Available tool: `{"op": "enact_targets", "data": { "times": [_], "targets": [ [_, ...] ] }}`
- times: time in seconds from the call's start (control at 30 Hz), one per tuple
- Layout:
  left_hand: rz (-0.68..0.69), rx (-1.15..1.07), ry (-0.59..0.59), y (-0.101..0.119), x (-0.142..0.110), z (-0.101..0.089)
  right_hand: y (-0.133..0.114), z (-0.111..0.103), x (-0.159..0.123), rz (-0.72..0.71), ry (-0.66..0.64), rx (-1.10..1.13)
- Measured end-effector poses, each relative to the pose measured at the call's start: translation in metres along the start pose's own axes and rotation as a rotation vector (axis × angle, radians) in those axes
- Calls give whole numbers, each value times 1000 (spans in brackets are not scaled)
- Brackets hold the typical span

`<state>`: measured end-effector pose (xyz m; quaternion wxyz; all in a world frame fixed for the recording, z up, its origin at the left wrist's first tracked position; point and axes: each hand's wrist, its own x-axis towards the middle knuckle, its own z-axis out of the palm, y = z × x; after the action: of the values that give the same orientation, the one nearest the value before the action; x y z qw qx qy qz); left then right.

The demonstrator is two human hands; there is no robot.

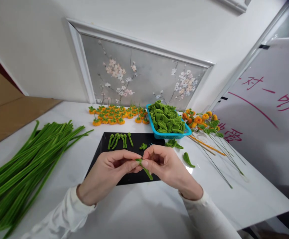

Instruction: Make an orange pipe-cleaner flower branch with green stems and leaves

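Observation:
My left hand (119,166) and my right hand (163,164) meet over the black mat (131,180), fingertips pinched on one short green pipe cleaner piece (147,173). Its free end points down and toward me; the end between my fingertips is mostly covered. Behind my hands, several short green pipe cleaner stems (119,140) with knobbed tops lie in a row on the mat. A small looped green piece (143,146) rests just beyond my fingertips. To the right of my right hand lies a green pipe cleaner leaf (188,160).
A blue basket (170,136) heaped with green leaves stands at the back. Orange pumpkin-like pieces (111,116) cover the table's rear. Long green pipe cleaners (35,162) pile at left. Orange flowers on thin stems (201,119) lie at right, near a whiteboard (263,86).

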<state>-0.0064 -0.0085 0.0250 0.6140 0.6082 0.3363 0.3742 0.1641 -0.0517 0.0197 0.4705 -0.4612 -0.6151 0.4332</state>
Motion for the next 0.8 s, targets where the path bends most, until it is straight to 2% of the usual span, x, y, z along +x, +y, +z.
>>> {"op": "enact_targets", "data": {
  "times": [0.23,0.37,0.47,0.8],
  "targets": [
    [29,62,-5,1,1,0,2,0,-1,-29,40,-91],
    [-28,-8,-34,-3,1,-4,-1,-3,0,2,-5,17],
    [-90,-79,-53,-6,1,-6,-1,-4,1,9,25,39],
    [-82,-91,-70,-6,3,-5,4,-2,1,7,31,-47]
  ]
}}
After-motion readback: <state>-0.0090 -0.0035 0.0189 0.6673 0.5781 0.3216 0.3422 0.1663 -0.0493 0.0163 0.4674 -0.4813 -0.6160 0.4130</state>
